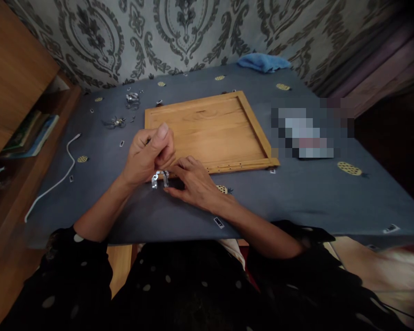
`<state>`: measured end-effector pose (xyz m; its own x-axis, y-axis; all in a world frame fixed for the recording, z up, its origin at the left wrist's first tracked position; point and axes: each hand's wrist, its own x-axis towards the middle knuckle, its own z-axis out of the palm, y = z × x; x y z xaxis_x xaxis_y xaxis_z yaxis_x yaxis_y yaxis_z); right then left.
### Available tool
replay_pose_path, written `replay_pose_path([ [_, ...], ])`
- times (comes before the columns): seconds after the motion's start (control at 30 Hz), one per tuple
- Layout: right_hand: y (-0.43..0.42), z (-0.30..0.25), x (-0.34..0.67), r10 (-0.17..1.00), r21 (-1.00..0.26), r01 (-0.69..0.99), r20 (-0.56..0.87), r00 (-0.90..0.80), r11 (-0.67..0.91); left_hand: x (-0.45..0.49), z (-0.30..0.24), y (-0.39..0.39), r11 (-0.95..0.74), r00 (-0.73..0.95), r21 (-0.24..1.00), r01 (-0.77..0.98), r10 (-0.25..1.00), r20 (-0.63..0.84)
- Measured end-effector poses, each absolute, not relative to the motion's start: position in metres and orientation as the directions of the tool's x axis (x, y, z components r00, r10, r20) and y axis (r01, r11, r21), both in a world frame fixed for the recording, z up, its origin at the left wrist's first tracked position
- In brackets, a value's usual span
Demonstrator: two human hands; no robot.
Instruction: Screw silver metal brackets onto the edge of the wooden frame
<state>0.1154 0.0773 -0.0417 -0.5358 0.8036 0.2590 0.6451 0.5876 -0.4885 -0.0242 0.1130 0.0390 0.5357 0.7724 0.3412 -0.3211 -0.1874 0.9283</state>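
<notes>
A wooden panel with a raised frame (210,133) lies on the cloth-covered table, several small holes along its near edge. At that edge's left end is a shiny metal fitting (155,180) with two curved arms, perhaps a hinge. My right hand (196,184) pinches the fitting from the right, thumb below and fingers above. Just over it, my left hand (150,149) is closed in a fist with the thumb on top. Whatever the left fist grips is hidden; only a small dark spot shows between its fingers.
More shiny metal fittings (133,99) and a pile of small metal parts (118,122) lie at the back left. A white cable (69,168) runs along the left. A blue cloth (264,62) sits by the wall, a blurred-out object (305,133) to the right, a wooden shelf (44,124) far left.
</notes>
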Motion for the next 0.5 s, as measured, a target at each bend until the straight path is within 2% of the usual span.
replay_pose_path([
  [0.2, 0.077, -0.040, 0.115, 0.809, -0.485, 0.656, 0.236, -0.539, 0.578, -0.026, 0.040, 0.111, -0.181, 0.548, 0.939, -0.291, 0.774, 0.319],
  [0.5, 0.077, -0.040, 0.114, 0.811, -0.490, 0.653, 0.253, -0.528, 0.578, -0.038, 0.051, 0.114, -0.251, 0.365, 0.892, -0.376, 0.845, 0.391],
])
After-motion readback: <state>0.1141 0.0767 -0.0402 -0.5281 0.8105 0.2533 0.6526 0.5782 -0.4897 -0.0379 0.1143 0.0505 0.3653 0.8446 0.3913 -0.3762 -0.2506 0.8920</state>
